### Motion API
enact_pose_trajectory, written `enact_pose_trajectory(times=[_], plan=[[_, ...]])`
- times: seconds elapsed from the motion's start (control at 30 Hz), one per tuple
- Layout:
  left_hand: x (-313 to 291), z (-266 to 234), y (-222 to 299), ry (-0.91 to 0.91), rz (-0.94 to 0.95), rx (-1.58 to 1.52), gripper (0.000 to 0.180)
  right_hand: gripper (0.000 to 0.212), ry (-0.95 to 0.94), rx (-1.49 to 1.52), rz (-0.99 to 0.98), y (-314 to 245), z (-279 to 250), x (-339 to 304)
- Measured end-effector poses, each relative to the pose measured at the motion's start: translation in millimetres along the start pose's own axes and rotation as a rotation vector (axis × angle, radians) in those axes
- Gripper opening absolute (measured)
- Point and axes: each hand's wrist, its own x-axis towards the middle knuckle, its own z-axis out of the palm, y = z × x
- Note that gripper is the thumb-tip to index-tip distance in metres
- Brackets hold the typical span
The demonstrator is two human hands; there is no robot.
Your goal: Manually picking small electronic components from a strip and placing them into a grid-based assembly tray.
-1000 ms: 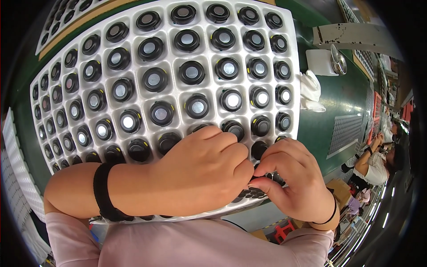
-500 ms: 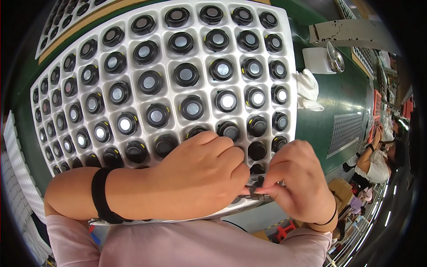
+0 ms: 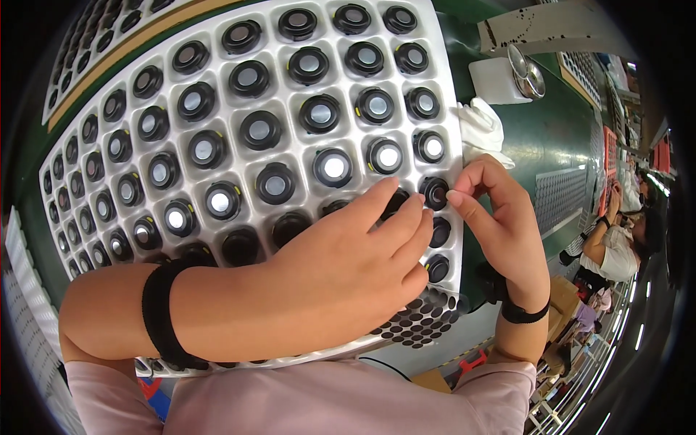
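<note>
A large white molded tray point(image 3: 230, 172) holds rows of round black parts, many with a silvery disc in the middle. My left hand point(image 3: 362, 257) lies over its near right side, with the outer fingers stretched across the pockets. Under its curled forefinger, a sheet of black round dots point(image 3: 419, 322) sticks out at the tray's front edge; the thumb is mostly hidden. My right hand point(image 3: 504, 225) is at the right edge, thumb and forefinger pinched beside a dark-centred round part point(image 3: 435, 193) in the rightmost column. Anything between those fingertips is too small to make out.
White cloth point(image 3: 482, 130) lies against the tray's right edge on the green table point(image 3: 540, 138). Behind it are a white block point(image 3: 494, 80) and a metal dish point(image 3: 533, 78). A perforated sheet point(image 3: 560, 199) lies further right. Another person point(image 3: 612, 250) sits at the far right.
My right hand has moved from the dotted sheet up to a part in the rightmost column. My left hand's outer fingers have straightened, and the sheet now shows. The view has shifted slightly.
</note>
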Motion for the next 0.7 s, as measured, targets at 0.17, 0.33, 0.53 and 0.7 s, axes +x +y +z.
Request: enact_pose_trajectory(times=[0.17,0.33,0.53,0.7], plan=[[1.0,1.6,-2.5,-0.043,0.003,0.016,0.037,0.009,0.002,-0.001,0.008,1.1,0.9,1.7],[2.3,1.8,-1.7,-0.054,0.000,0.024,0.038,0.009,0.006,-0.018,0.006,2.3,2.0,3.3],[2.6,0.4,-1.9,-0.060,0.003,0.032,0.038,0.008,0.011,-0.054,-0.010,1.4,2.8,4.1],[2.8,0.2,-2.6,-0.069,0.010,0.036,0.039,0.008,0.019,-0.077,-0.014,2.6,4.6,4.7]])
